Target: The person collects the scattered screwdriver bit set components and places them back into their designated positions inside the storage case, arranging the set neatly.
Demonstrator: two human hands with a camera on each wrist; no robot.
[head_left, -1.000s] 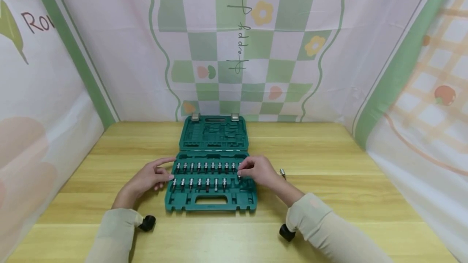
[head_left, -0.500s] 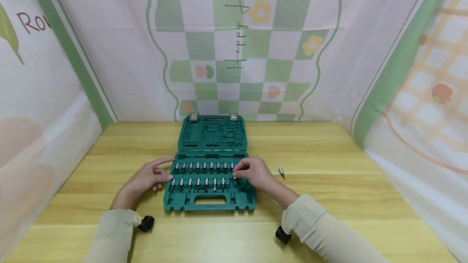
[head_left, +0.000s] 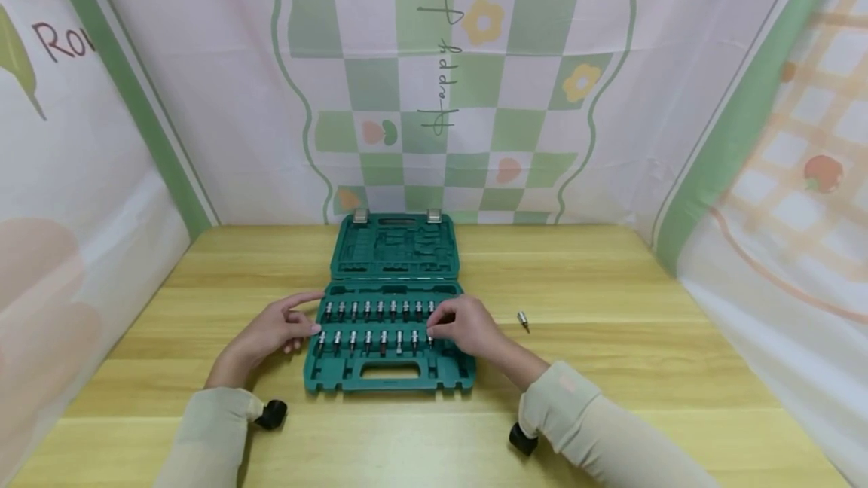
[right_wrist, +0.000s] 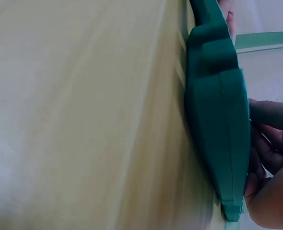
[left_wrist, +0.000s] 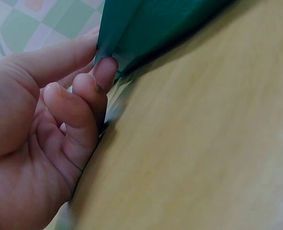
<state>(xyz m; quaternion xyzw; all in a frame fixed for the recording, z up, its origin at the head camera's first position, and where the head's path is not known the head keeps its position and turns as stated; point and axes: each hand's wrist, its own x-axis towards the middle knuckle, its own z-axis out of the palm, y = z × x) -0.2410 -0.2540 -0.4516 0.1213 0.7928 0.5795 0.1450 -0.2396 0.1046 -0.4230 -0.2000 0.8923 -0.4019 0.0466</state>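
Note:
A green plastic tool case (head_left: pixel 390 382) lies unfolded on the table, with rows of silver-topped bit sockets (head_left: pixel 383 339) in its tray. My left hand (head_left: pixel 273 331) holds the case at its left edge, index finger stretched toward the hinge side. In the left wrist view the other fingers (left_wrist: pixel 67 108) are bent beside the case edge (left_wrist: pixel 146 28). My right hand (head_left: pixel 468 326) pinches a bit socket (head_left: pixel 430 341) at the right end of the front row; the fingertips partly cover it. In the right wrist view the case wall (right_wrist: pixel 218 124) hides those fingertips.
Another bit socket (head_left: pixel 523 321) lies loose on the wooden table (head_left: pixel 583 285), right of the case. The upright lid (head_left: pixel 395 247) with its two metal latches stands behind the tray. Patterned cloth (head_left: pixel 434 81) hangs at the back and sides.
My right hand has shifted a little left along the front row, bringing its bit socket to the place beside the others. My left hand stays at the case edge.

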